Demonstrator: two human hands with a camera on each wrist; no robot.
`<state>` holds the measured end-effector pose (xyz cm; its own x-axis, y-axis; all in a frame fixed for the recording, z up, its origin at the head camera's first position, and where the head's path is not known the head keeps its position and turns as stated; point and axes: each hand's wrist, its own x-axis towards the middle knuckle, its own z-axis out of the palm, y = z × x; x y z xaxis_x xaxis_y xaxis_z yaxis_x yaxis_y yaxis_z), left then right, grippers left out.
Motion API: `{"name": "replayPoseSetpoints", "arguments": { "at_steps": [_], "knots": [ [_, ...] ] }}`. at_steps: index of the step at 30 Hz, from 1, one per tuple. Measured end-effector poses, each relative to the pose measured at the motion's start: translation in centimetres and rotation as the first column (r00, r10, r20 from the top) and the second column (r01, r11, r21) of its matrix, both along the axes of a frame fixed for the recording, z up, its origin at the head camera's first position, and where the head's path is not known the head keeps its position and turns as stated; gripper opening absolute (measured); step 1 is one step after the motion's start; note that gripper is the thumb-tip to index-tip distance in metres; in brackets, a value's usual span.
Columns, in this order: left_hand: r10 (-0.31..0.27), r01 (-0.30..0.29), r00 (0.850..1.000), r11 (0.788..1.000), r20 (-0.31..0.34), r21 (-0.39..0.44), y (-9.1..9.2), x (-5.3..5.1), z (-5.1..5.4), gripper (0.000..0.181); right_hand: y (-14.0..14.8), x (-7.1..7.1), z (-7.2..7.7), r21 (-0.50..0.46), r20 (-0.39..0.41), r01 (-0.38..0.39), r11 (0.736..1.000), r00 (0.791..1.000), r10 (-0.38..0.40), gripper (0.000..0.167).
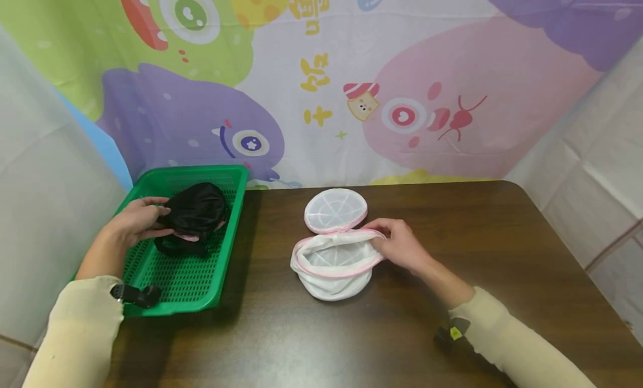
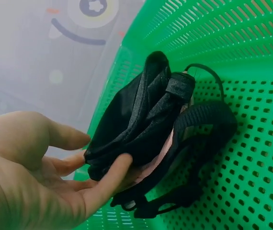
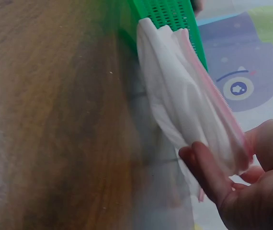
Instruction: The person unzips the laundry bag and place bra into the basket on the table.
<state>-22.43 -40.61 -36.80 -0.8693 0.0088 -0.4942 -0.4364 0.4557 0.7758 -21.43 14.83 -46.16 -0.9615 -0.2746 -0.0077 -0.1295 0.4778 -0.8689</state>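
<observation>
A folded black bra (image 1: 197, 210) with pinkish lining and elastic straps is in the green basket (image 1: 232, 231). My left hand (image 1: 139, 218) holds its near-left edge, thumb and fingers around the fabric; the left wrist view shows the bra (image 2: 136, 115) close up, with a strap looping over the basket floor. On the table stands a round white mesh laundry bag (image 1: 334, 284) with pink zipper trim, its mouth unzipped and its round lid (image 1: 335, 209) folded back. My right hand (image 1: 399, 245) pinches the right side of the bag's rim; some of its fingertips are hidden.
The dark brown wooden table (image 1: 311, 349) carries the basket at the left and the bag near the middle. A cartoon-printed curtain (image 1: 321, 148) hangs along the table's back edge. Pale fabric walls (image 1: 603, 153) rise on both sides.
</observation>
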Motion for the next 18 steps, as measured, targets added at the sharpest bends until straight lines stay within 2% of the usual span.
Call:
{"name": "replayPoseSetpoints", "arguments": {
  "at_steps": [7, 11, 14, 18],
  "knots": [
    [-0.071, 0.060, 0.995, 0.986, -0.065, -0.153, 1.2, 0.3, 0.7, 0.070, 0.3, 0.0, 1.0, 0.025, 0.071, 0.017, 1.000, 0.997, -0.019, 0.032],
    [-0.087, 0.068, 0.992, 0.979, -0.094, -0.192, 2.3, 0.3, 1.3, 0.071, 0.5, -0.1, 1.1, 0.008, 0.090, 0.021, 1.000, 0.996, -0.022, 0.031],
    [-0.098, 0.073, 0.990, 0.974, -0.106, -0.215, 3.0, 0.4, 1.7, 0.070, 0.5, 0.0, 1.2, -0.016, 0.089, 0.015, 1.000, 0.996, -0.014, 0.031],
    [-0.123, 0.092, 0.986, 0.965, -0.116, -0.246, 3.8, 0.6, 2.3, 0.070, 0.6, 0.0, 1.3, -0.029, 0.045, 0.016, 0.999, 0.999, -0.015, 0.031]
  ]
}}
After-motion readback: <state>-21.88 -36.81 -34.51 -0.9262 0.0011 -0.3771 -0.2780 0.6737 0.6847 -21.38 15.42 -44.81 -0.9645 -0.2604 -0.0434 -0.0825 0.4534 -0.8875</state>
